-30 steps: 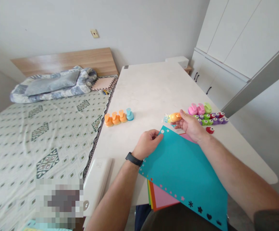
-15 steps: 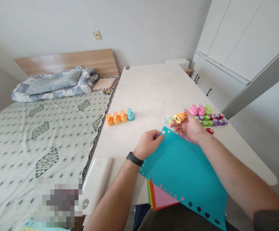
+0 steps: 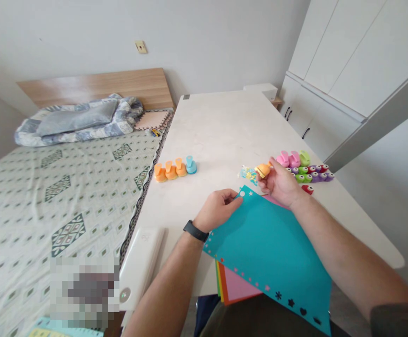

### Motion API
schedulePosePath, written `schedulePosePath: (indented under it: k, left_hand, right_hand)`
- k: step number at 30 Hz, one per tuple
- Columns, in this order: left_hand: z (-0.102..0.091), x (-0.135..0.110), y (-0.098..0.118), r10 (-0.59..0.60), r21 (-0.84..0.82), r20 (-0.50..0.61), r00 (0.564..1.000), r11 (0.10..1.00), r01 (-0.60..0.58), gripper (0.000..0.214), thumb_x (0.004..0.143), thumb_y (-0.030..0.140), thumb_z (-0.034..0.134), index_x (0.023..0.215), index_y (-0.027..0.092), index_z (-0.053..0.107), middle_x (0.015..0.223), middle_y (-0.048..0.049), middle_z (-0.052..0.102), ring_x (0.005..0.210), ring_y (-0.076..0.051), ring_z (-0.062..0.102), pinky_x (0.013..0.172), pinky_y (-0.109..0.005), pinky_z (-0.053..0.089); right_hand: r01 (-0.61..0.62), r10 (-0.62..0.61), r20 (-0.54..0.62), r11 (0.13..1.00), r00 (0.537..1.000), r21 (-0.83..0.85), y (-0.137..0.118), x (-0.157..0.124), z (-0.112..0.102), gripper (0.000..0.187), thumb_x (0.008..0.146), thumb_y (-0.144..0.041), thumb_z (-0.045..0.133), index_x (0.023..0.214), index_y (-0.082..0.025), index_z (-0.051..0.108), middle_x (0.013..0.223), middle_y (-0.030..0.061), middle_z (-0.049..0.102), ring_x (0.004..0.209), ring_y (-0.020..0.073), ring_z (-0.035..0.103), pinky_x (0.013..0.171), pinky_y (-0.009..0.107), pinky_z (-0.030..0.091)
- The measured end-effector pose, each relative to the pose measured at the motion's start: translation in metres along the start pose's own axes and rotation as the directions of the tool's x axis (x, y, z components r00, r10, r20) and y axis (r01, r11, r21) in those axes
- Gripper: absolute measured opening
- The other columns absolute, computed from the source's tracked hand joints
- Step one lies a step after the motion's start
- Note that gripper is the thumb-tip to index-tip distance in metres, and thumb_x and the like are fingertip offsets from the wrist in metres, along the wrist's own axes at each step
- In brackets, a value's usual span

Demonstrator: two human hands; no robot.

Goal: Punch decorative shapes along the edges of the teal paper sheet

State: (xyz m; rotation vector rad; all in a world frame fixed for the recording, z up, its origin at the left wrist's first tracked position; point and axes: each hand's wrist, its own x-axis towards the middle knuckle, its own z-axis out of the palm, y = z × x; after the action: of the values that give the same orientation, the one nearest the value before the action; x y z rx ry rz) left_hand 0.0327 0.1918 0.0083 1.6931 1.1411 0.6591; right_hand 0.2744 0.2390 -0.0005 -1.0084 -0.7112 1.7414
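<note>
My left hand (image 3: 217,210) pinches the top corner of a teal card sheet (image 3: 267,252), whose edges carry a row of small punched shapes. My right hand (image 3: 280,184) holds an orange craft punch (image 3: 263,170) between its fingers, just above that corner. Beside the punch lies a small heap of coloured paper cutouts (image 3: 248,174). Under the teal sheet, a pink sheet (image 3: 239,286) and other coloured sheets show at the lower edge, mostly hidden.
A white table (image 3: 225,126) holds a row of orange and blue punches (image 3: 174,169) and a group of pink, green, purple and red punches (image 3: 305,171). A white flat case (image 3: 140,262) sits at the table's near edge, with a patterned bed (image 3: 66,201) to the left.
The orange punch has turned in my right hand, now showing its orange top. The teal sheet's corner has shifted slightly right.
</note>
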Motion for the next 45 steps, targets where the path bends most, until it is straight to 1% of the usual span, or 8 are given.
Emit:
schedulePosePath:
  k: [5, 11, 23, 29, 34, 39, 43, 45]
  left_hand:
    - [-0.002, -0.006, 0.006, 0.056, -0.013, 0.164, 0.985, 0.998, -0.055, 0.036, 0.093, 0.049, 0.061, 0.080, 0.017, 0.072, 0.067, 0.0011, 0.059, 0.060, -0.011, 0.046, 0.055, -0.025, 0.034]
    - [0.000, -0.008, 0.009, 0.089, -0.037, 0.239, 0.967, 0.996, -0.083, 0.029, 0.092, 0.042, 0.063, 0.080, 0.017, 0.073, 0.072, -0.0001, 0.063, 0.064, -0.012, 0.050, 0.060, -0.025, 0.040]
    - [-0.003, -0.004, 0.006, 0.087, 0.082, 0.134, 0.987, 0.992, -0.099, 0.037, 0.095, 0.047, 0.056, 0.075, 0.017, 0.064, 0.066, 0.0032, 0.047, 0.063, -0.010, 0.040, 0.056, -0.024, 0.031]
    - [-0.003, -0.002, 0.000, 0.094, 0.091, 0.103, 0.990, 0.990, -0.104, 0.039, 0.095, 0.049, 0.056, 0.073, 0.017, 0.060, 0.064, 0.0041, 0.045, 0.061, -0.010, 0.037, 0.056, -0.025, 0.029]
    - [-0.001, 0.000, -0.006, 0.090, 0.077, 0.068, 0.994, 0.992, -0.095, 0.038, 0.094, 0.048, 0.057, 0.072, 0.017, 0.059, 0.063, 0.0044, 0.046, 0.060, -0.010, 0.037, 0.054, -0.025, 0.028]
    - [0.001, 0.001, -0.010, 0.107, 0.076, 0.041, 0.993, 0.991, -0.110, 0.036, 0.093, 0.046, 0.058, 0.076, 0.016, 0.065, 0.064, 0.0031, 0.053, 0.060, -0.010, 0.041, 0.055, -0.025, 0.031]
    - [0.003, 0.003, -0.014, 0.126, 0.066, 0.010, 0.992, 0.990, -0.126, 0.033, 0.095, 0.043, 0.061, 0.080, 0.014, 0.070, 0.070, -0.0010, 0.062, 0.066, -0.013, 0.051, 0.061, -0.027, 0.042]
    - [0.004, 0.005, -0.015, 0.188, 0.012, -0.027, 0.982, 0.982, -0.187, 0.028, 0.097, 0.040, 0.062, 0.096, 0.015, 0.073, 0.090, -0.0062, 0.071, 0.081, -0.018, 0.062, 0.073, -0.030, 0.051]
  right_hand:
    - [0.129, -0.134, -0.050, 0.988, 0.990, -0.089, 0.009, 0.002, 0.000, 0.033, 0.089, -0.051, 0.074, 0.093, -0.019, 0.070, 0.088, 0.0061, 0.074, 0.065, 0.0155, 0.063, 0.050, 0.026, 0.046]
    - [0.174, -0.180, -0.018, 0.967, 0.983, -0.184, 0.012, 0.000, 0.001, 0.033, 0.087, -0.050, 0.078, 0.092, -0.018, 0.070, 0.089, 0.0077, 0.076, 0.067, 0.0165, 0.066, 0.054, 0.027, 0.049]
    - [0.265, -0.288, -0.045, 0.924, 0.957, -0.275, 0.017, 0.004, 0.002, 0.037, 0.087, -0.054, 0.077, 0.100, -0.021, 0.069, 0.093, 0.0062, 0.076, 0.075, 0.0165, 0.067, 0.065, 0.029, 0.055]
    - [0.260, -0.256, 0.061, 0.897, 0.965, -0.356, 0.007, 0.007, 0.018, 0.043, 0.084, -0.051, 0.081, 0.117, -0.025, 0.070, 0.101, 0.0043, 0.076, 0.081, 0.0167, 0.068, 0.068, 0.028, 0.055]
    - [0.294, -0.215, 0.202, 0.756, 0.956, -0.586, -0.012, 0.022, 0.064, 0.046, 0.084, -0.050, 0.081, 0.114, -0.019, 0.067, 0.094, 0.0069, 0.076, 0.068, 0.0139, 0.064, 0.060, 0.026, 0.053]
    - [0.334, -0.154, 0.301, 0.563, 0.941, -0.756, -0.015, 0.043, 0.139, 0.044, 0.078, -0.043, 0.085, 0.104, -0.019, 0.058, 0.098, 0.0094, 0.078, 0.073, 0.0166, 0.068, 0.055, 0.024, 0.052]
    - [0.400, -0.036, 0.412, 0.327, 0.911, -0.856, 0.008, 0.058, 0.205, 0.037, 0.078, -0.042, 0.081, 0.102, -0.019, 0.063, 0.094, 0.0064, 0.078, 0.072, 0.0165, 0.069, 0.057, 0.023, 0.049]
    - [0.399, 0.047, 0.412, 0.168, 0.910, -0.901, 0.025, 0.065, 0.235, 0.032, 0.080, -0.042, 0.078, 0.098, -0.018, 0.067, 0.086, 0.0057, 0.077, 0.069, 0.0173, 0.069, 0.057, 0.025, 0.047]
